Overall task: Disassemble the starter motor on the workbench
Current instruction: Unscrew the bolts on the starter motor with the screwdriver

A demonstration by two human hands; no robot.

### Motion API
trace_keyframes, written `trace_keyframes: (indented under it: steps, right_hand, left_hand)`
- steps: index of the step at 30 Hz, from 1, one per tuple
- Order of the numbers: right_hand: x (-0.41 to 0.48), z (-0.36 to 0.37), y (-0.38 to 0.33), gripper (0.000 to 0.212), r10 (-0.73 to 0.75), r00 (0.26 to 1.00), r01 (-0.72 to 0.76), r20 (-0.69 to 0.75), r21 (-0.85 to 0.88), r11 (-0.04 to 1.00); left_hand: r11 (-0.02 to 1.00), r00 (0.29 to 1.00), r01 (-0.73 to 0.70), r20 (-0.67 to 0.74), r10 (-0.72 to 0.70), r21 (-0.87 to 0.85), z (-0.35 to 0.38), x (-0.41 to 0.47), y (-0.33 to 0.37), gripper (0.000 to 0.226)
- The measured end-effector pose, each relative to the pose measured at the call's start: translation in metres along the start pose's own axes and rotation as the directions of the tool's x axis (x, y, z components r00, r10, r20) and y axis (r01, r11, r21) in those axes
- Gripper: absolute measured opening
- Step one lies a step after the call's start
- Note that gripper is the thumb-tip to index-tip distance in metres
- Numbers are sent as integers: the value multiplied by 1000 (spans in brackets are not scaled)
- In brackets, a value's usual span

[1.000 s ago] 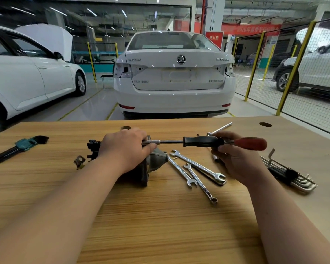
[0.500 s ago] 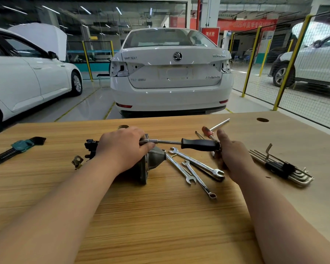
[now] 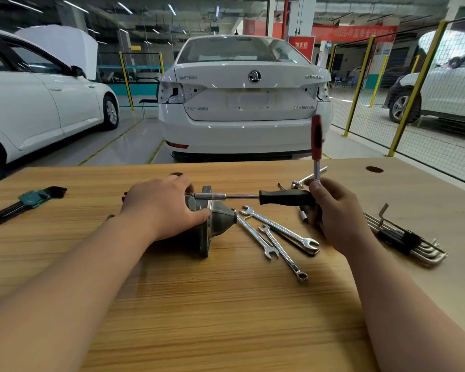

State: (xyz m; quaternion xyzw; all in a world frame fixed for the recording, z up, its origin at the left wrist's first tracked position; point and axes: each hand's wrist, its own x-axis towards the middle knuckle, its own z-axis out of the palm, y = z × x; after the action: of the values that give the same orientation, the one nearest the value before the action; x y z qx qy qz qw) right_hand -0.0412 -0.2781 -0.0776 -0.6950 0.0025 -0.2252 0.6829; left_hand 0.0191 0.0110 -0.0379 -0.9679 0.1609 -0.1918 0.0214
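The grey starter motor (image 3: 222, 220) lies on its side on the wooden workbench (image 3: 226, 304). My left hand (image 3: 161, 208) lies over its body, fingers curled round it and thumb at the flange. A black-handled driver (image 3: 285, 197) lies level, its metal shaft reaching the top of the motor. The butt of its handle meets my right hand (image 3: 336, 216). That hand also pinches the shaft of a red-handled driver (image 3: 316, 138), which stands upright with its handle on top.
Several combination wrenches (image 3: 279, 229) lie fanned out between the motor and my right hand. A set of hex keys (image 3: 406, 237) lies at the right, another in a green holder (image 3: 32, 197) at the far left. The bench has a hole (image 3: 374, 169) at its far right. A white car (image 3: 247, 103) stands behind the bench.
The red-handled driver has swung from lying level at my right hand to standing upright. My left hand has stayed on the motor, and the black-handled driver has stayed level.
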Motion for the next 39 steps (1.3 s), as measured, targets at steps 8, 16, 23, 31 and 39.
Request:
trace_keyframes:
  steps: [8, 16, 23, 31, 39]
  right_hand:
    - [6, 0, 13, 47, -109, 983, 104, 148, 42, 994]
    - [8, 2, 13, 50, -92, 988, 82, 124, 84, 993]
    - [11, 13, -6, 36, -86, 996, 71, -27, -357, 932]
    - [52, 10, -22, 44, 671, 725, -634, 157, -230, 739]
    - [41, 13, 8, 39, 562, 826, -564, 54, 112, 818]
  left_hand:
    - [1000, 999, -17, -29, 16, -22, 2, -3, 1, 61]
    - [990, 990, -138, 9, 138, -31, 1, 1, 21, 53]
    - [995, 993, -104, -59, 104, 7, 2, -3, 25, 47]
    - [997, 992, -75, -97, 76, 6, 4, -3, 28, 43]
    - [994, 993, -107, 55, 108, -20, 1, 8, 22, 49]
